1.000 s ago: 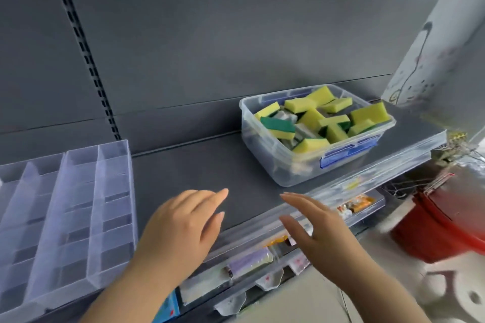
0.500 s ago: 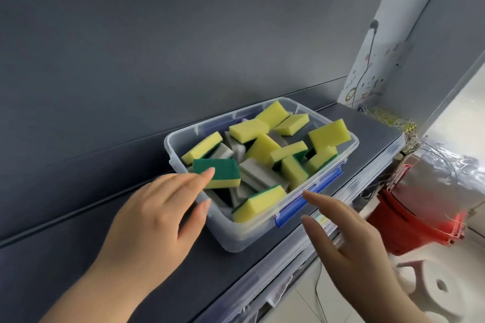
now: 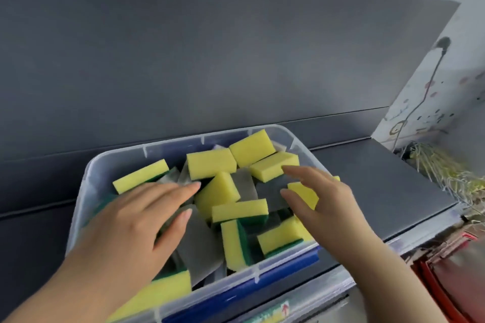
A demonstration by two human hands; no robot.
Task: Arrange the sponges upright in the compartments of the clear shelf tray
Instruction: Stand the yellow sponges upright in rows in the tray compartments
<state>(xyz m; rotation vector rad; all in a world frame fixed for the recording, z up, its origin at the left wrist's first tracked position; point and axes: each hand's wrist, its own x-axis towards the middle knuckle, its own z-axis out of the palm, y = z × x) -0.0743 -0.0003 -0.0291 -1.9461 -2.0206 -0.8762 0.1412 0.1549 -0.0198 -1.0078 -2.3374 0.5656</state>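
The clear storage bin (image 3: 86,173) lay directly under both hands, its open top crowded with a loose heap of sponges (image 3: 211,166). The compartment tray was out of view, so every sponge seen lay flat or tilted in the bin, none stood up in a compartment.

The left hand (image 3: 136,220) hovered open, fingers straight, over the bin's near-left part. Whether its fingertips touched anything beneath could not be told. The right hand (image 3: 322,199) was open too, thumb and fingers spread apart, with a yellow sponge (image 3: 301,193) just beyond its thumb.

This looked like the picking step, before any grip. The next move probably called for closing the right thumb and fingers on that sponge by its long sides, so it could be carried off and set on edge.

The dark back panel (image 3: 210,47) rose beyond the fingertips, and the grey shelf (image 3: 380,181) carrying the bin stretched away outside the right hand. A red container (image 3: 446,283) sat below the right wrist and a tangle of wire hooks (image 3: 446,173) lay far outside it, both well clear.

Grey pads (image 3: 199,244) lay between the hands among the sponges, overlapping several, and could be caught up with a grab. The blue latch (image 3: 236,294) ran along the bin's near wall, below both palms.
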